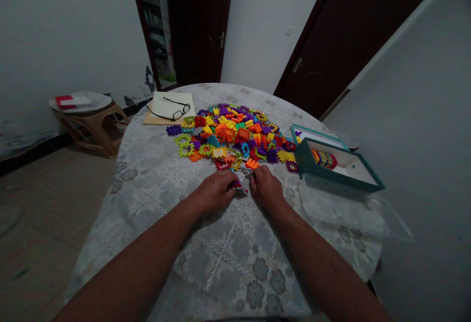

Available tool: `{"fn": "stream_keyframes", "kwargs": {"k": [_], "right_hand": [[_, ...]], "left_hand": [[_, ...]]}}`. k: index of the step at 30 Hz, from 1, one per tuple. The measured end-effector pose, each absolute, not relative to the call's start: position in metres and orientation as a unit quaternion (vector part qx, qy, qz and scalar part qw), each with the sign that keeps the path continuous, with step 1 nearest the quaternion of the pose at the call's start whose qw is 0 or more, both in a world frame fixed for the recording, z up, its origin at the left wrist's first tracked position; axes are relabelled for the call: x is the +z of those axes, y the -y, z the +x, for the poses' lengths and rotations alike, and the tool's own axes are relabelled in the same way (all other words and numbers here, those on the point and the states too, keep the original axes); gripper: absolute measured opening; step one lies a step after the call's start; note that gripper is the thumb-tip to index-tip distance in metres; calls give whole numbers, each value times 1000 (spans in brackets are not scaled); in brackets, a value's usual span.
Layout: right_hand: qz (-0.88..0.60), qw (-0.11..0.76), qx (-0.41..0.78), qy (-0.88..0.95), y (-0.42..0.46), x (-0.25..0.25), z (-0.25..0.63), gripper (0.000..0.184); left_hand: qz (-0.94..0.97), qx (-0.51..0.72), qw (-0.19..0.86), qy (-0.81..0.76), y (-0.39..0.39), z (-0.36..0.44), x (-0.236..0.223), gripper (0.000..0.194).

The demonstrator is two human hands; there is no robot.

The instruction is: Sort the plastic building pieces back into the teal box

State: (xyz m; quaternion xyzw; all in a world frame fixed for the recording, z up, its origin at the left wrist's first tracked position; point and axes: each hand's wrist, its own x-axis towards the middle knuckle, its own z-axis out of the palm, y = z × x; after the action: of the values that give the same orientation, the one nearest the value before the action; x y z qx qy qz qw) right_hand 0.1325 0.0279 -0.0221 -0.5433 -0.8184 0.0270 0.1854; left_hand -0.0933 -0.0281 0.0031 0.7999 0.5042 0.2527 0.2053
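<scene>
Two hands low at the near edge of a bright heap

Both forearms reach in from the near side of the round table and converge toward its middle, wrists low over the patterned tablecloth. Left hand: back of hand up, fingers curled over, thumb on the inner side. A small toothed piece, red, purple and grey, sits between thumb and fingers, partly hidden by them; it lies low over the cloth, in the gap between the hands. Right hand: knuckles up, fingers bent and close together, tips pointing down beside pale grey bits at the heap's near fringe. Cannot tell whether these fingertips pinch anything.

An orange piece lies just beyond the right fingers. Directly ahead, the heap of plastic pieces blocks the way across the table: flat toothed squares around the border, stubby yellow, orange and purple connectors on top.

Left of the heap: black-framed glasses on pale paper. Right of it: an open teal box, a beaded-looking coil inside; its wall stands close to the outlying pieces. A clear plastic cover lies in front of the box, right of the right forearm. Off the table, left: a low stool bearing a red-and-white item.
</scene>
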Motion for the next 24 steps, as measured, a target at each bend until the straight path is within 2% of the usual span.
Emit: {"fn": "stream_keyframes", "kwargs": {"k": [4, 6, 10, 12, 15, 18, 24], "right_hand": [[-508, 306, 108, 798, -29, -12, 149, 13], [-448, 333, 183, 809, -26, -1, 160, 16], [-327, 236, 325, 855, -20, 17, 173, 17], [-322, 179, 324, 871, -17, 21, 175, 14], [-338, 146, 273, 889, -16, 19, 173, 10], [-350, 139, 250, 892, -17, 14, 172, 5], [-362, 167, 217, 891, -17, 7, 167, 4]], "left_hand": [[806, 223, 188, -516, 30, -89, 2, 24], [794, 225, 181, -535, 30, -89, 2, 25], [773, 220, 195, -562, 28, -91, 3, 23], [777, 211, 209, -555, 26, -94, 4, 23], [785, 215, 228, -534, 25, -100, 8, 34], [784, 200, 255, -530, 25, -106, 15, 43], [783, 186, 268, -529, 27, -108, 18, 36]]}}
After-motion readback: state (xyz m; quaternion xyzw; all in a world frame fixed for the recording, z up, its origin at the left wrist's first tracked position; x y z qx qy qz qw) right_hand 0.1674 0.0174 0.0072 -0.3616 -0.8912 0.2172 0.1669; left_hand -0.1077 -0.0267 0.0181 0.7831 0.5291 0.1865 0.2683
